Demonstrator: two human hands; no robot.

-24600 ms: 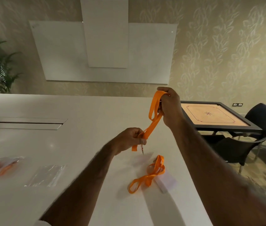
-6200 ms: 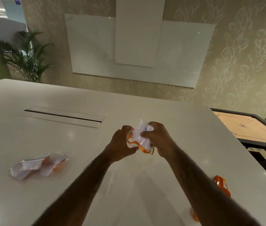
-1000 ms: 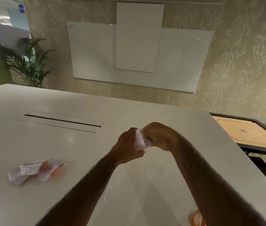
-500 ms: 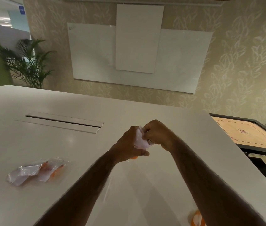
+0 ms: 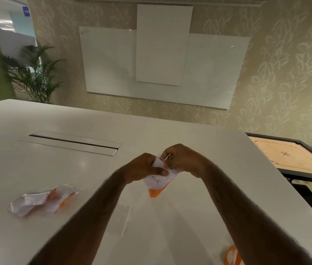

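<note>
Hanging above the white table (image 5: 199,142), a clear pouch (image 5: 158,181) with orange strap at its bottom is pinched at its top edge by both the left hand (image 5: 142,167) and right hand (image 5: 182,157). Filled pouches (image 5: 42,198) lie well apart to the left, an empty clear bag (image 5: 121,217) near the forearms.

Left hand (image 5: 141,169) and right hand (image 5: 182,159) pinch a clear pouch (image 5: 158,181) holding orange strap above the white table (image 5: 55,169).
</note>
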